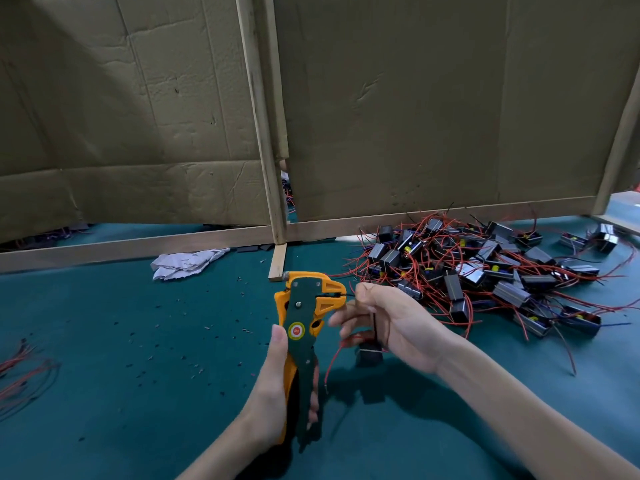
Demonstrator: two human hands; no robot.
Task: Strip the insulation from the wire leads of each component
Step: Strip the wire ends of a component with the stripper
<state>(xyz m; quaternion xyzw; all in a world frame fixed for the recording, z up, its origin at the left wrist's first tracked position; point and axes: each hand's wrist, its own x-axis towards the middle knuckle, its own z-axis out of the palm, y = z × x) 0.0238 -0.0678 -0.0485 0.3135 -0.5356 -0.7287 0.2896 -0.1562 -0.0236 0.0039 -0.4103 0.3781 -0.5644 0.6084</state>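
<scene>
Far to the left of the wire stripper (304, 327), a loose tangle of red wires (24, 372) lies at the edge of the green table (104, 427). Between them and the stripper, small dark insulation scraps (166, 341) are scattered over the cloth. A crumpled pale rag (187, 263) sits up and to the left of the stripper, near the foot of the cardboard screen (415, 98). The left hand (277, 386) is clamped round the stripper's handles, thumb laid up along the green face and fingers curled behind. The tool stands roughly upright with its orange head on top and its mouth facing right. Just right of that mouth, the right hand (391, 320) pinches a black lead (348, 295) between thumb and forefinger. The lead runs nearly level, right to left, from the pinch into the head; its tip looks already seated, though blur hides how deep. Its component (369, 353), a small dark block, hangs below the right hand and lower right of the stripper's head, and its red lead (329, 365) droops free beside the handles. This looks like the moment before the squeeze. The stroke would be the left hand's, while the right hand, the nearer one to the lead, keeps it straight along the mouth's axis. Further right of the stripper and well apart from it, the pile of components (485, 268) lies heaped against the screen's base, red leads trailing outward.
</scene>
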